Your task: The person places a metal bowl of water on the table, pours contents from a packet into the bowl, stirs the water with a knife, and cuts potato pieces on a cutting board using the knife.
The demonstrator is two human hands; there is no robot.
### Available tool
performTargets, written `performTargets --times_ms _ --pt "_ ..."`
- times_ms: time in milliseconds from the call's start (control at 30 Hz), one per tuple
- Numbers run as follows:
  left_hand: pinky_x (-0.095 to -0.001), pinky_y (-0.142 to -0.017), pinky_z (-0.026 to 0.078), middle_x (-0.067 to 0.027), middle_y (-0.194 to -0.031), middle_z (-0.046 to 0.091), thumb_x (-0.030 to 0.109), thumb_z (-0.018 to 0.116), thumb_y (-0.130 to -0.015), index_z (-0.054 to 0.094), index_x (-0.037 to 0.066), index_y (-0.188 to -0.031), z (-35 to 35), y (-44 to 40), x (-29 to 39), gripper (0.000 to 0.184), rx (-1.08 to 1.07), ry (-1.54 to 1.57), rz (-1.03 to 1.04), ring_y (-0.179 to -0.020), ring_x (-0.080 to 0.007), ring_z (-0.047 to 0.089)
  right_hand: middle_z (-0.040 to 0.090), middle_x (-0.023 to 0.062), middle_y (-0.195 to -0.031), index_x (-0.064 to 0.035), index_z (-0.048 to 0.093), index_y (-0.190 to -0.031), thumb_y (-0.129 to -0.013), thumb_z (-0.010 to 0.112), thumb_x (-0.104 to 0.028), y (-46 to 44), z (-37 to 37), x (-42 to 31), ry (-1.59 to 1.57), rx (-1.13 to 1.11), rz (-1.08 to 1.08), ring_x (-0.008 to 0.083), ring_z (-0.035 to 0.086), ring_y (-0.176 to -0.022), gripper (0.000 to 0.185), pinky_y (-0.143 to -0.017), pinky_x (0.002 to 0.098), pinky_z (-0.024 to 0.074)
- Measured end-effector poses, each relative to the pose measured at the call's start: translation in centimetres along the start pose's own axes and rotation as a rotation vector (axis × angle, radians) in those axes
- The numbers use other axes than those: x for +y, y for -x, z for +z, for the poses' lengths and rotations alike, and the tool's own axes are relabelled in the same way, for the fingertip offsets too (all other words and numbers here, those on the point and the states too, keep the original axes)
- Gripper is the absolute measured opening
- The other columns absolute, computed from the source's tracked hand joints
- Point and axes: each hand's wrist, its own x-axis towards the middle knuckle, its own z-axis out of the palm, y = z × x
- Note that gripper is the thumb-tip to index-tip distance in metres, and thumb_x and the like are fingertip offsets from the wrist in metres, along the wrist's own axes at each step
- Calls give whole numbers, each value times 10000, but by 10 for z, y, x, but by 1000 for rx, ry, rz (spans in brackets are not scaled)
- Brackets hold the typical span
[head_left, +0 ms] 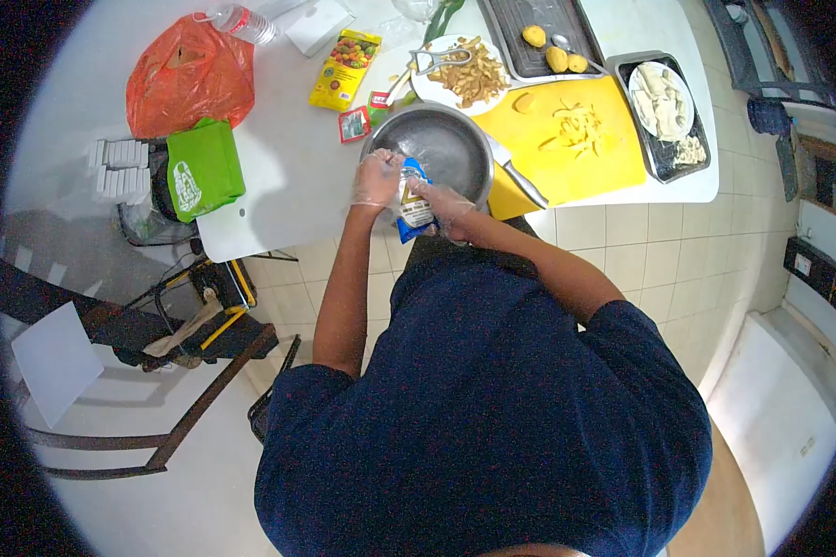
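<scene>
A blue and white packet (pixel 414 215) is held between my hands, over the near rim of a metal bowl (pixel 476 153). My left hand (pixel 378 178), in a clear plastic glove, is closed on the packet's upper left side. My right hand (pixel 444 206), gloved the same way, grips its right side. The small print and the packet's contents cannot be made out. Right of the bowl, a knife (pixel 520 176) lies on a yellow cutting board (pixel 613 176) with a heap of cut yellowish strips (pixel 578 128).
Behind the bowl stands a plate of peelings (pixel 478 82) with a peeler (pixel 429 61). Potatoes (pixel 556 59) sit in a dark tray (pixel 520 19). Another tray (pixel 653 165) carries a plate of pale pieces (pixel 658 97). Leftward are a yellow packet (pixel 346 70) and an orange bag (pixel 190 79).
</scene>
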Motion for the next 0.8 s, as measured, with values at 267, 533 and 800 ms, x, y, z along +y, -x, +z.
performTargets --times_ms 267,533,800 --pt "-442 -706 463 -230 -847 622 246 565 -844 610 -3 -858 -4 -1 4 253 -18 -17 47 -820 -387 606 601 8 -671 -129 609 -865 -873 498 -500 1 2 -1 19 35 -26 139 510 -488 388 -381 281 338" --pt "-401 -695 460 -211 -820 609 219 538 -881 580 -14 -893 -18 17 9 237 28 174 136 -781 -355 603 653 85 -815 -46 623 -967 -864 552 -441 -2 -4 -1 219 68 -146 174 623 -669 415 -559 335 500" --pt "-314 -641 467 -94 -760 592 230 555 -878 556 3 -895 -44 41 15 227 -112 406 9 -681 -171 562 658 109 -921 -48 612 -1038 -814 655 -320 11 -5 -8 578 31 -566 203 623 -801 355 -744 342 489"
